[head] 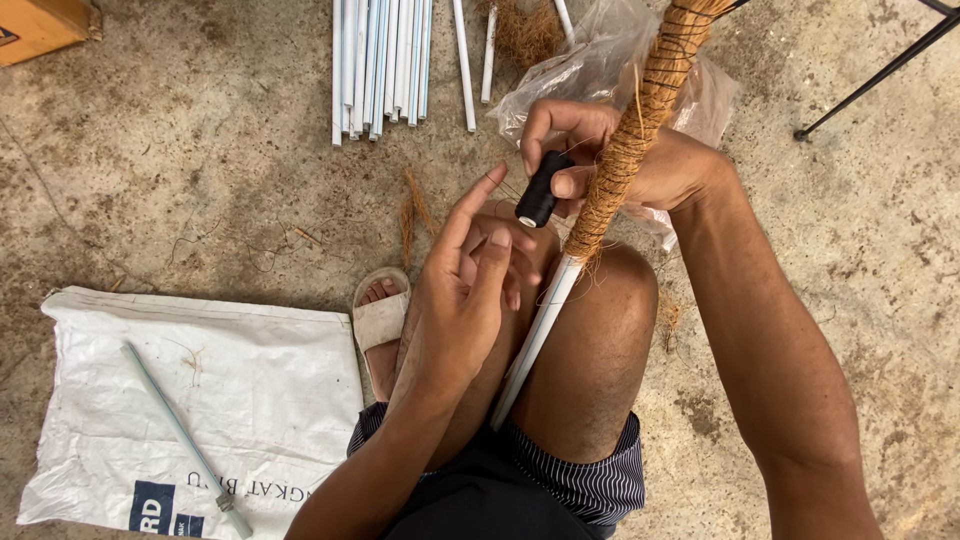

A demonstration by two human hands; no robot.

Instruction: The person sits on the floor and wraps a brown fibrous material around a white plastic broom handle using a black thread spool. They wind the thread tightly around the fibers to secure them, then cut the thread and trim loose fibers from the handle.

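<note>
A white pipe point(535, 335) lies slanted across the person's bare knee point(600, 330), its lower end near the striped shorts point(590, 480) and its upper part wrapped in brown coconut fibre point(640, 110) that runs up and out of the top of the picture. The right hand point(640, 160) is closed around the fibre-wrapped part, and its thumb and fingers also pinch a small black spool of thread point(538, 190), which tilts just to the left of the wrap. The left hand point(470, 290) hovers just below the spool, fingers loosely spread with the forefinger pointing up toward it; whether it pinches a strand of thread I cannot tell, and it grips nothing else that shows.

Below the left hand a foot in a pale sandal point(380, 320) rests on the rough concrete floor point(200, 180). Behind the right hand lies a crumpled clear plastic bag point(570, 70), with a tuft of loose fibre point(525, 35) beside it. Farther up, a bundle of white pipes point(380, 60) lies side by side, with two single ones just to its right. At lower left a white woven sack point(250, 400) is spread flat, and a grey pipe point(185, 435) lies slanted on it. A cardboard box point(40, 25) sits at the top left corner, and a thin black metal leg point(870, 75) crosses the top right.
</note>
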